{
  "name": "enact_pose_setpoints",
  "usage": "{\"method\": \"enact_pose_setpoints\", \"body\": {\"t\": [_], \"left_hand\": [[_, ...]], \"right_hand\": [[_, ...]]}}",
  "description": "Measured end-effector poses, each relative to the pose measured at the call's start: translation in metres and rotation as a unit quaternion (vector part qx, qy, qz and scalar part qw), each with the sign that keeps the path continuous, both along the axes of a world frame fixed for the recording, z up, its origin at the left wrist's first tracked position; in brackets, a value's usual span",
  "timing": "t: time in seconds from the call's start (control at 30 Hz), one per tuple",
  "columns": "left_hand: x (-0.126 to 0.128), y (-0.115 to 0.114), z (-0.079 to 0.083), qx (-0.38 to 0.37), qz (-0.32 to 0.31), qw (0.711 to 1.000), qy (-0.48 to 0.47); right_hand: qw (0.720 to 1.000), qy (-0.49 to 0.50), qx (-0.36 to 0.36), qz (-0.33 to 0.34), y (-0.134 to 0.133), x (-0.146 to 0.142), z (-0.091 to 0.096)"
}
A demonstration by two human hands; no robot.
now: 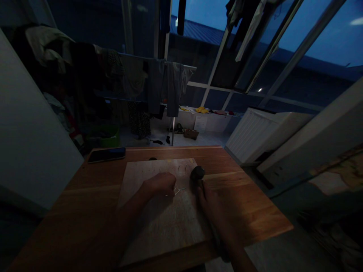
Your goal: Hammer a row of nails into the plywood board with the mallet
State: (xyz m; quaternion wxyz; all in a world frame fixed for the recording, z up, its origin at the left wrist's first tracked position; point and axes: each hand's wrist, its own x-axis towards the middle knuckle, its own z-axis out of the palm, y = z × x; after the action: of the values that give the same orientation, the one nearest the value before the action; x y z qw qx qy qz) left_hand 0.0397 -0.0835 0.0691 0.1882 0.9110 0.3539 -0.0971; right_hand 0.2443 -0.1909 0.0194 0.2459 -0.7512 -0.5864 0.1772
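On the wooden table lies a pale wooden board (pixel 170 226). Two thin nails (pixel 186 167) stand in the board close to its far edge, with a row of small dark dots to their left. My left hand (pixel 163 184) is closed above the middle of the board, and several thin shiny nails (pixel 178 191) stick out by its fingers. Over the board's right edge, my right hand (pixel 209 197) is wrapped round the handle of a hammer. The dark hammer head (pixel 197 173) points away from me, and the handle runs back under my forearm.
A phone (pixel 107 155) lies at the table's (pixel 238 200) far left corner. A small dark round object (pixel 152 158) sits just beyond the board. Past the table stand a clothes rack with hanging laundry (pixel 172 87), a green basin (pixel 109 138) and a white ribbed appliance (pixel 252 132).
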Motion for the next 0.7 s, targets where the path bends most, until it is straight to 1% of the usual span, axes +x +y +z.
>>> {"method": "enact_pose_setpoints", "body": {"t": [0.1, 0.2, 0.37, 0.47, 0.6, 0.7], "left_hand": [[-0.006, -0.001, -0.001, 0.016, 0.004, 1.000, -0.005], [-0.012, -0.001, -0.007, 0.026, 0.021, 0.999, -0.016], [-0.019, 0.003, -0.016, 0.013, 0.028, 0.996, -0.089], [-0.021, 0.011, -0.018, 0.006, 0.043, 0.990, -0.135], [-0.024, 0.028, -0.020, 0.004, 0.075, 0.983, -0.165], [-0.023, 0.041, -0.026, 0.030, 0.093, 0.976, -0.196]], "right_hand": [[1.000, 0.000, -0.004, -0.010, 0.001, 0.000, -0.001], [1.000, 0.010, -0.004, -0.006, 0.000, 0.000, -0.001], [1.000, 0.016, -0.008, 0.000, 0.000, 0.004, -0.002], [1.000, 0.023, -0.002, 0.003, 0.000, 0.005, -0.003], [1.000, 0.021, -0.006, -0.005, 0.000, 0.004, -0.002], [1.000, 0.028, 0.003, 0.001, -0.001, 0.003, -0.002]]}}
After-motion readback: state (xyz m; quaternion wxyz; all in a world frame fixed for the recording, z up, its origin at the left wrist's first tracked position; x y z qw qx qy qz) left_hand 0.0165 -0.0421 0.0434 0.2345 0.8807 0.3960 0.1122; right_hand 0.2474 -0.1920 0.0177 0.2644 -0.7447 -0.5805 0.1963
